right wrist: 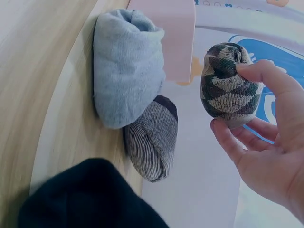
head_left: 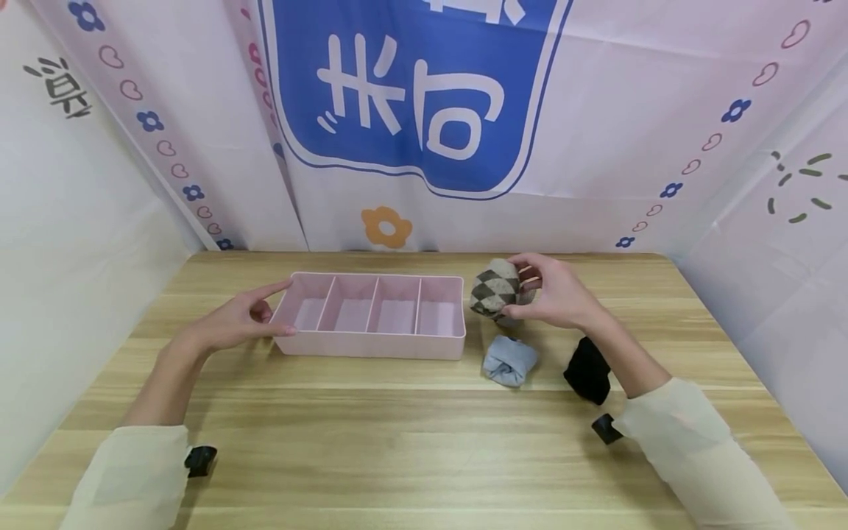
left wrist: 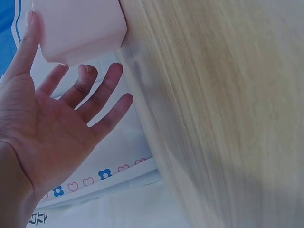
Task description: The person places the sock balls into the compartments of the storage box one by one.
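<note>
A pink box (head_left: pixel 371 345) with a row of compartments sits on the table; no contents show in them. My left hand (head_left: pixel 233 321) holds its left end between thumb and index finger, the other fingers loosely spread in the left wrist view. My right hand (head_left: pixel 555 293) pinches a rolled, diamond-patterned sock (head_left: pixel 495 289) above the table, just right of the box. In the right wrist view, thumb and fingertips grip this sock (right wrist: pixel 231 85) from opposite sides. Below it lies a rolled striped sock (right wrist: pixel 153 138), mostly hidden in the head view.
A rolled light-blue sock (head_left: pixel 509 361) lies on the wooden table (head_left: pixel 371 442) near the box's front right corner. A black rolled sock (head_left: pixel 587 371) lies beside my right forearm. Behind the table hangs a printed cloth (head_left: pixel 596 147).
</note>
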`<state>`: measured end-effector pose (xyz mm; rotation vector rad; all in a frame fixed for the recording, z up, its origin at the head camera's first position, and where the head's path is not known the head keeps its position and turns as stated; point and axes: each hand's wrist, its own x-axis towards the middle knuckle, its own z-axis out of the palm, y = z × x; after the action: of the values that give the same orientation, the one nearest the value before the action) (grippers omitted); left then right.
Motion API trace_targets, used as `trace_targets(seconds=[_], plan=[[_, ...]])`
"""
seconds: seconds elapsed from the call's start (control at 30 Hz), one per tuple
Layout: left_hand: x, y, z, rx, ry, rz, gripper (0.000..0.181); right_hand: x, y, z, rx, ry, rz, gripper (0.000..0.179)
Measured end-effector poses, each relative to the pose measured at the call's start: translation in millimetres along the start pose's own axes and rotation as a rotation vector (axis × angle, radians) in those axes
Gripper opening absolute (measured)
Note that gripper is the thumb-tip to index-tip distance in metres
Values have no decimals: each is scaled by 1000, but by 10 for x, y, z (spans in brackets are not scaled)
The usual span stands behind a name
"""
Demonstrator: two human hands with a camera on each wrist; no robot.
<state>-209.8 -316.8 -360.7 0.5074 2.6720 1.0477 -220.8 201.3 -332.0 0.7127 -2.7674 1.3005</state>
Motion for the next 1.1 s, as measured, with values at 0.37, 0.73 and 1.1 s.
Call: trace_targets(seconds=[0.37, 0.73, 1.1], plan=[[0, 1, 4, -27, -14, -15, 92, 104, -97, 109, 82, -10, -15, 71], [3, 5, 2, -48, -25, -23, 92, 184, -221, 198, 88, -32, -73, 69], [-2, 6, 6, -73, -30, -23, 92, 276, -327, 329, 100, -66, -90, 69]])
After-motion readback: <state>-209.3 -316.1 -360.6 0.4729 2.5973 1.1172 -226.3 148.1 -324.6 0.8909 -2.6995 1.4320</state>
